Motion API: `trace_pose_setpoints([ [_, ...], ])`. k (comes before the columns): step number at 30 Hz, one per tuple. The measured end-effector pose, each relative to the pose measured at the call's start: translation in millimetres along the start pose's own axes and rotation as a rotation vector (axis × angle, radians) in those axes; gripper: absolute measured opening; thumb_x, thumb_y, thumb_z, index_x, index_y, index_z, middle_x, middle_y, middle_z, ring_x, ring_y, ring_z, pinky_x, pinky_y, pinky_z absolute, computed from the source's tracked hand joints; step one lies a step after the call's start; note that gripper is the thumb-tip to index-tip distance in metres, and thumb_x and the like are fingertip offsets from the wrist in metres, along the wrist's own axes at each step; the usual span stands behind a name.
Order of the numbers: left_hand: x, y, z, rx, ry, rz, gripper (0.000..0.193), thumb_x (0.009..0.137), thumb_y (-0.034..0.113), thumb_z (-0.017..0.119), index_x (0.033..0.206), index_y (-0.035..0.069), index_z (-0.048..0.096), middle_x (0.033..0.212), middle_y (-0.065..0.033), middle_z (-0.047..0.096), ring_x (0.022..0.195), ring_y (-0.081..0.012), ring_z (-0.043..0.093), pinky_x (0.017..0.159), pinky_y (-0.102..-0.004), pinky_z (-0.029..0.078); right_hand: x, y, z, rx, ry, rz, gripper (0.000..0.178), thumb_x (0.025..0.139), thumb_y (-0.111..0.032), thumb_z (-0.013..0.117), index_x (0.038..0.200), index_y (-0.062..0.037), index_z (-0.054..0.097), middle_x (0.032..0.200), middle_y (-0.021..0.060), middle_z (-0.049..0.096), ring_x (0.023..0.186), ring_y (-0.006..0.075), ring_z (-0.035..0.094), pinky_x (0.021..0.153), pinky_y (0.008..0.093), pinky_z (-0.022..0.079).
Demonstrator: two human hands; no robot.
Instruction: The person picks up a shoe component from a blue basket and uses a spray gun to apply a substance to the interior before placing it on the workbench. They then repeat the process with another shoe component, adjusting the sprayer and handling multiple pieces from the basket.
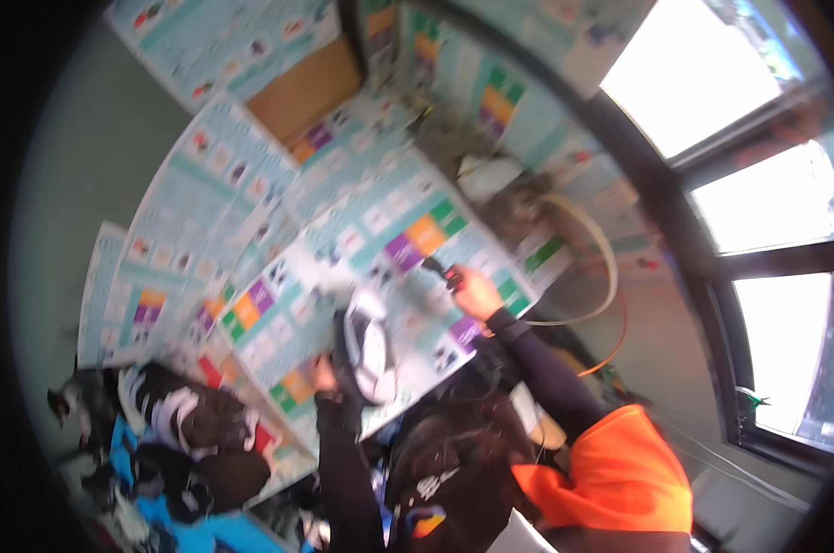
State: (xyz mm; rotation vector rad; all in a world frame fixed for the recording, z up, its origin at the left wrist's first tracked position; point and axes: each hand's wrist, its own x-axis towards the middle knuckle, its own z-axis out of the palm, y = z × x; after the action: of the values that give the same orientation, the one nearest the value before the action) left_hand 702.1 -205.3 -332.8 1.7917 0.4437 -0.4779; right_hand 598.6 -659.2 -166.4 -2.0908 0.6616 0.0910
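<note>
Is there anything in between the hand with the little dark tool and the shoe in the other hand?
Nothing visible is. The right hand holds a small dark tool just right of the black and white shoe, which the left hand grips from below. Only the printed sheets beneath show in the gap.

1. Whole frame motion-blurred; print on the paper sheets (380, 230) is unreadable.
2. Right hand (477, 293) grips a small dark tool (440, 271); its kind is too blurred to tell.
3. Left hand (326, 376) mostly hidden behind the black-and-white shoe (366, 346).
4. Shoe pile (182, 433) at 8 o'clock is smeared and cut by the rim.
5. Windows (767, 221) at 2 o'clock blown out.
</note>
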Motion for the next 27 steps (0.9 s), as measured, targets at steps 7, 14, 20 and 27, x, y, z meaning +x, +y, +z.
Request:
trace_pose_setpoints([
  [7,14.7,40.8,39.1,0.402,0.090,0.077,0.045,0.089,0.035,0.068,0.112,-0.002,0.078,0.108,-0.0218,0.078,0.104,-0.0348,0.073,0.094,-0.0426,0.052,-75.9,-32.3,10.2,0.066,-0.429,-0.131,0.022,0.087,-0.009,0.058,0.107,-0.0075,0.068,0.086,0.0266,0.068,0.084,0.0475,0.069,0.076,0.0541,0.054],
  [14,1.9,47.6,29.0,0.528,0.009,0.271,0.046,0.086,0.033,0.070,0.108,-0.006,0.077,0.102,-0.0214,0.079,0.097,-0.0326,0.075,0.089,-0.0404,0.053,-92.8,-25.1,34.1,0.033,-0.248,-0.147,0.019,0.090,-0.016,0.056,0.103,-0.0073,0.067,0.081,0.0262,0.068,0.081,0.0487,0.067,0.073,0.0577,0.052],
  [20,-3.2,56.2,33.9,0.530,0.029,0.192,0.044,0.086,0.031,0.069,0.106,-0.007,0.077,0.099,-0.0217,0.079,0.094,-0.0328,0.075,0.087,-0.0408,0.053,-104.2,-14.9,30.4,-0.007,-0.399,-0.237,0.015,0.092,-0.015,0.058,0.100,-0.0039,0.065,0.074,0.0269,0.064,0.075,0.0491,0.065,0.069,0.0552,0.051],
  [27,-7.6,56.1,36.8,0.448,0.068,0.175,0.044,0.086,0.031,0.070,0.105,-0.008,0.077,0.097,-0.0205,0.079,0.092,-0.0314,0.075,0.085,-0.0406,0.053,-97.4,-29.6,13.8,-0.010,-0.444,-0.263,0.012,0.089,-0.009,0.059,0.098,-0.0028,0.064,0.076,0.0258,0.065,0.075,0.0466,0.066,0.068,0.0511,0.051],
])
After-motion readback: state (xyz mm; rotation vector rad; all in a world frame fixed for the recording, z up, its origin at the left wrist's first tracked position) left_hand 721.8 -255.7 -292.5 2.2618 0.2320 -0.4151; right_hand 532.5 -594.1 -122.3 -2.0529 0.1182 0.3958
